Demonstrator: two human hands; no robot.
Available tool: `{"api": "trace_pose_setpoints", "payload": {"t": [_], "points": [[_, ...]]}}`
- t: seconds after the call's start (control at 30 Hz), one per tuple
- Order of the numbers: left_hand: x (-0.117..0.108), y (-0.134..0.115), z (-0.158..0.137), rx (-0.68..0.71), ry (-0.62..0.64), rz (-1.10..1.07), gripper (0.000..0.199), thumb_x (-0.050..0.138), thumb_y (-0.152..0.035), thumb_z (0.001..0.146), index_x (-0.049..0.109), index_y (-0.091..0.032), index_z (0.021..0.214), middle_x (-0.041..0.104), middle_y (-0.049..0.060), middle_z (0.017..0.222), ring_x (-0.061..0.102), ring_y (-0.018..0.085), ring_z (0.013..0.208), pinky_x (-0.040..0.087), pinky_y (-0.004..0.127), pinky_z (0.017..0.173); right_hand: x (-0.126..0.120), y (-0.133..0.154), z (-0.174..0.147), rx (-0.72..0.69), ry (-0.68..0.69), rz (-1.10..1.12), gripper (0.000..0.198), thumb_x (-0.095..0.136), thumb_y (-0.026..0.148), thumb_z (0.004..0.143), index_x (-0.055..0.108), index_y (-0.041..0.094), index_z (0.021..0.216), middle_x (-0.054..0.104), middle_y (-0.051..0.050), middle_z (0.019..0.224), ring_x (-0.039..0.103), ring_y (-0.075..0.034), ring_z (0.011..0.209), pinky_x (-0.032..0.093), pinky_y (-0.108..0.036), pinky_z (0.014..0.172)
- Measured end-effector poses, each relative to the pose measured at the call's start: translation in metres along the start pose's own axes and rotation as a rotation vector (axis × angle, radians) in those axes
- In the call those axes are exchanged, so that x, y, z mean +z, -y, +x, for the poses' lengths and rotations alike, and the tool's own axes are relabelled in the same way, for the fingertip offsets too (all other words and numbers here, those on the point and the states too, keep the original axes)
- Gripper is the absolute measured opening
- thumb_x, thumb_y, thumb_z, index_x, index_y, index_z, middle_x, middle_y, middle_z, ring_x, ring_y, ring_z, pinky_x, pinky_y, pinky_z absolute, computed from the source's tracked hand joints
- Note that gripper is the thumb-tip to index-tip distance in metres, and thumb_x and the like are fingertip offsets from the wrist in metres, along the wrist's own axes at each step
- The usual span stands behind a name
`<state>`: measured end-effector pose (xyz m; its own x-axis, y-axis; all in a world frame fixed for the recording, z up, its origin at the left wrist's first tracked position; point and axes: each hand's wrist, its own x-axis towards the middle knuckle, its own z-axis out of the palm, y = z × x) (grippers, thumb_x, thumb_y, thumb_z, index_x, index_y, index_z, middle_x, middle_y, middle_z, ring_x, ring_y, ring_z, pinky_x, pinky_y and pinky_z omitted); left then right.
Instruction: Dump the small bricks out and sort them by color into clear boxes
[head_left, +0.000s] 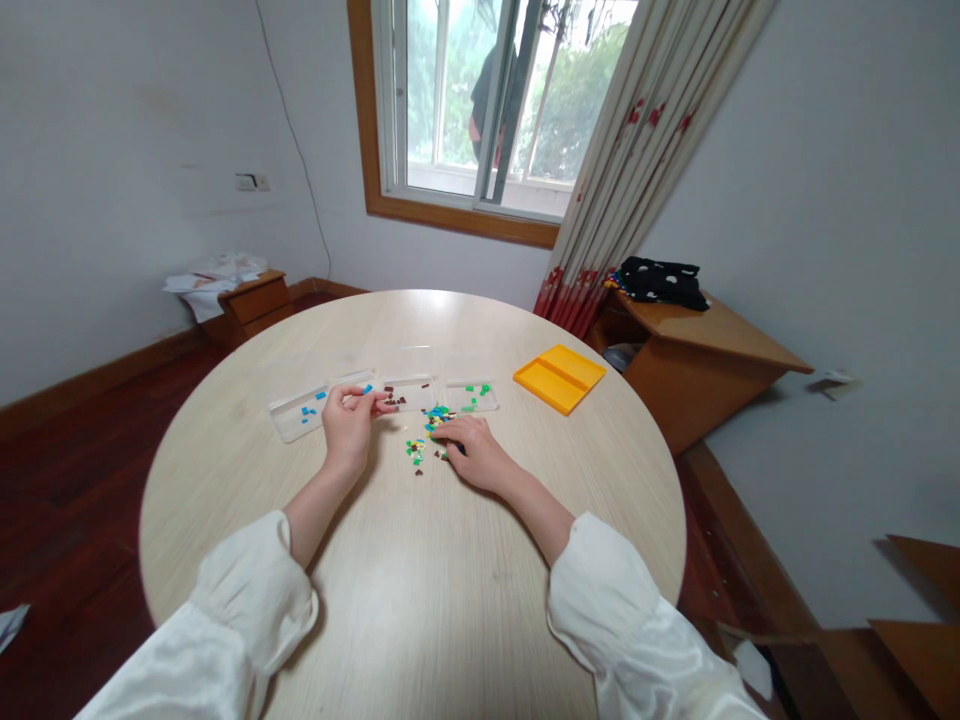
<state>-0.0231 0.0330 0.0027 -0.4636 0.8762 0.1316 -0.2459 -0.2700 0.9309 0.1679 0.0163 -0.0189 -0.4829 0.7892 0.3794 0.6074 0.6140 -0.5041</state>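
My left hand [348, 428] is raised over the clear trays, its thumb and fingertips pinched on a small blue toy brick [367, 388]. Under and beside it are a clear tray with blue bricks [285, 428] and another tray partly covered by the hand. A third clear tray [420, 406] holds brown bricks, and a fourth tray [489, 404] holds green ones. My right hand [480, 455] rests on the table with its fingers apart from the thumb, fingertips at a mixed pile of tiny bricks [436, 416]. More loose bricks [414, 450] lie left of those fingers.
A yellow two-part tray [559, 378] sits at the right on the round table [427, 580]. Beyond the table's edge stand a wooden desk [697, 340] with dark cloth [664, 280] and a small cabinet [259, 298] with papers. A curtain [637, 150] hangs by the window.
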Motion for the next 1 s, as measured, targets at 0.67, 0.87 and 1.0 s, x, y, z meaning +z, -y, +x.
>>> {"api": "trace_pose_setpoints", "payload": {"t": [0.67, 0.87, 1.0], "points": [[-0.025, -0.001, 0.038, 0.033, -0.408, -0.147, 0.025, 0.040, -0.012, 0.073, 0.025, -0.025, 0.089, 0.059, -0.006, 0.069, 0.059, 0.007, 0.050, 0.050, 0.022, 0.062, -0.001, -0.005, 0.001, 0.013, -0.069, -0.017, 0.011, 0.062, 0.009, 0.079, 0.068, 0.019, 0.081, 0.069, -0.004, 0.086, 0.061, -0.018, 0.087, 0.038, -0.033, 0.081], [-0.023, -0.001, 0.034, 0.056, -0.371, -0.124, 0.026, 0.041, -0.016, 0.072, 0.025, -0.025, 0.090, 0.058, -0.007, 0.067, 0.058, 0.007, 0.049, 0.049, 0.021, 0.058, -0.001, -0.006, 0.001, 0.054, -0.037, -0.077, 0.007, 0.065, 0.015, 0.080, 0.070, 0.019, 0.083, 0.067, -0.006, 0.088, 0.057, -0.019, 0.090, 0.037, -0.034, 0.080], [-0.018, -0.006, 0.027, 0.068, -0.343, -0.108, 0.024, 0.045, -0.017, 0.071, 0.031, -0.024, 0.089, 0.055, -0.009, 0.058, 0.053, 0.008, 0.044, 0.044, 0.017, 0.049, -0.001, -0.005, 0.002, 0.081, -0.019, -0.075, 0.008, 0.063, 0.013, 0.080, 0.069, 0.018, 0.080, 0.067, -0.006, 0.088, 0.057, -0.020, 0.091, 0.036, -0.034, 0.081]]}}
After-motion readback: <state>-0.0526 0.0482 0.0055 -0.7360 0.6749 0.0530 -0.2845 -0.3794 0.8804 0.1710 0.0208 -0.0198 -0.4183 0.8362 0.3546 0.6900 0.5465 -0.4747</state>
